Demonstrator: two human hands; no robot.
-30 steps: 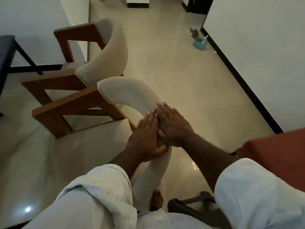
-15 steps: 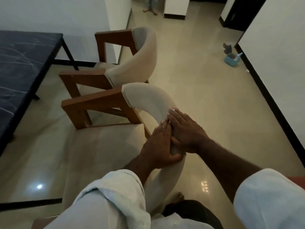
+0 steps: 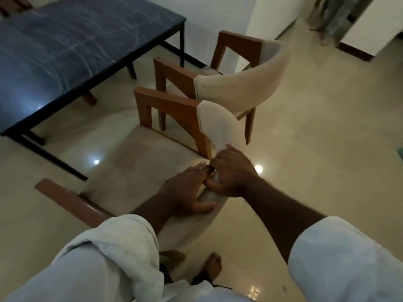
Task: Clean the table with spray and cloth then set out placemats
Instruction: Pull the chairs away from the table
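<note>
A dark blue marbled table [image 3: 65, 51] on black legs stands at the upper left. No spray, cloth or placemat shows. In front of me is a beige upholstered chair [image 3: 220, 123] with brown wooden arms. My left hand [image 3: 189, 190] grips the top of its curved backrest, fingers on the seat side and thumb on the outer side. My right hand [image 3: 233, 173] grips the same backrest just beyond, touching the left hand, with its fingers curled over the rim.
A second matching chair [image 3: 239, 81] stands just beyond the first, near the table's corner. Another person's legs [image 3: 327, 16] show at the top right by a white cabinet. My bare foot [image 3: 212, 267] is on the glossy tile floor under the chair back.
The view has swung so the table fills the upper left. Both hands stay on the chair backrest; they lay flatter before and now curl round its rim.
</note>
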